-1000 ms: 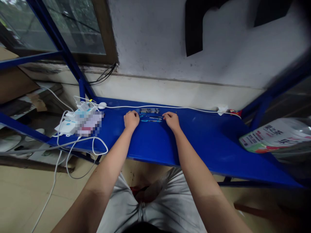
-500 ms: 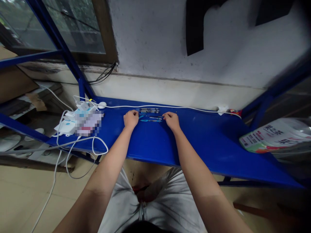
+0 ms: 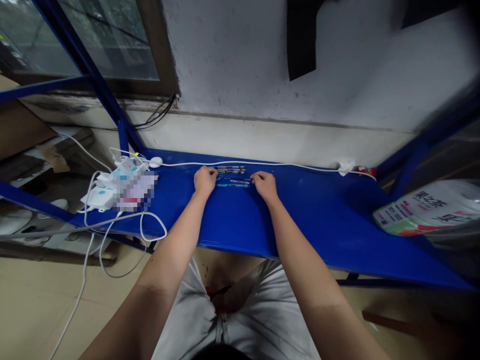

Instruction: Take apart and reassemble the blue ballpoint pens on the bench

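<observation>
Several slim pens lie side by side on the blue tabletop (image 3: pixel 240 220), between my two hands. The grey pens (image 3: pixel 232 169) are at the back, and a light-blue pen (image 3: pixel 233 185) is at the front. My left hand (image 3: pixel 205 181) is closed at the left ends of the pens, its fingertips bunched together. Whatever they pinch there is hidden. On the other side my right hand (image 3: pixel 265 185) pinches the right end of a dark pen (image 3: pixel 240 180) in the middle of the group.
A white power strip (image 3: pixel 100 194) with plugs and looped cables sits at the left, beside a blurred pinkish item (image 3: pixel 135 192). One white cable (image 3: pixel 285 166) runs along the wall. A large labelled plastic container (image 3: pixel 427 207) lies at the right. Blue frame posts flank the table.
My left hand has shifted slightly up and right, toward the left ends of the grey pens. My right hand stays almost where it was. The view has tilted a little.
</observation>
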